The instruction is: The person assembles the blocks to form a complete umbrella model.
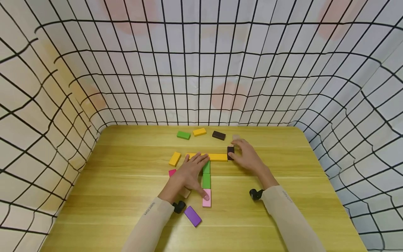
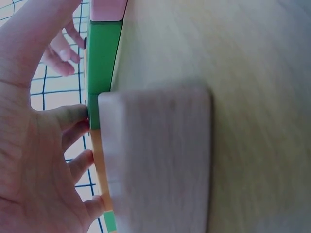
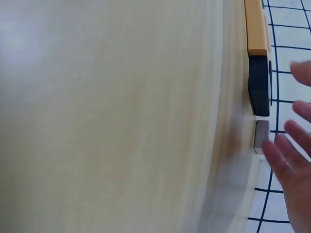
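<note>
Coloured blocks lie in a T on the table: a yellow row across, a column of green blocks below it, and a pink block at the column's foot. A black block sits against the row's right end. My left hand spreads over the T, its thumb on the pink block and its fingertips along the yellow row and upper green block. Beside the black block is my right hand, fingers loosely spread and holding nothing; its thumb overlaps that block in the head view.
Behind lie a green block, a yellow block, another black block and a pale block. Left are a yellow block, a partly hidden red block and a brown block. A purple block lies nearest.
</note>
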`<state>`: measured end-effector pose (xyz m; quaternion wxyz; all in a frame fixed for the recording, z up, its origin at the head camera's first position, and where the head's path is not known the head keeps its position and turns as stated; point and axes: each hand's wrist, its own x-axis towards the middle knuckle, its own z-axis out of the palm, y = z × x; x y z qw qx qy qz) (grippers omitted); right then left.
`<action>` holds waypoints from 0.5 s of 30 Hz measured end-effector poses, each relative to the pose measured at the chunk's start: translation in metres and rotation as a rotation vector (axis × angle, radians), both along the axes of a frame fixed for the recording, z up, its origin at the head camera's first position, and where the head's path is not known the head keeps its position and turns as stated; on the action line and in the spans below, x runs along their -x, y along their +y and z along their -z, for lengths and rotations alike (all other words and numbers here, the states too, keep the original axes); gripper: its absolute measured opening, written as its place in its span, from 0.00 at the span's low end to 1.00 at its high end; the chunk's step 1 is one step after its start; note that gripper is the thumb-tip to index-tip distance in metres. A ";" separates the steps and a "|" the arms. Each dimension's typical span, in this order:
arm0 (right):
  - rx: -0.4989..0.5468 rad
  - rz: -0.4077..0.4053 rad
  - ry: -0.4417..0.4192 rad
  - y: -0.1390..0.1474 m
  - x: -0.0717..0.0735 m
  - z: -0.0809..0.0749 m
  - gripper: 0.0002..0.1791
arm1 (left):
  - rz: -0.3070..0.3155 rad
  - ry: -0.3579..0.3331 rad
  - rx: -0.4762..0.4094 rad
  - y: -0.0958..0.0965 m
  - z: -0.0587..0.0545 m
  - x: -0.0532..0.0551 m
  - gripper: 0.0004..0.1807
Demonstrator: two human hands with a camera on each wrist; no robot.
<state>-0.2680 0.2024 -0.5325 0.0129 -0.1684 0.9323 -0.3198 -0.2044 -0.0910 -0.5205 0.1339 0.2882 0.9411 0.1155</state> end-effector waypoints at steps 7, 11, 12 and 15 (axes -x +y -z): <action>0.102 0.139 0.020 0.001 0.011 0.001 0.29 | 0.005 0.001 -0.020 0.001 0.001 0.000 0.83; 0.106 0.195 0.011 0.002 0.018 0.002 0.31 | 0.004 0.001 -0.017 0.001 0.002 -0.001 0.83; 0.103 0.205 0.005 0.003 0.020 0.002 0.33 | 0.003 0.001 -0.016 0.000 0.002 -0.001 0.83; 0.100 0.226 -0.033 0.003 0.025 0.001 0.37 | 0.001 0.000 -0.021 0.000 0.004 0.000 0.83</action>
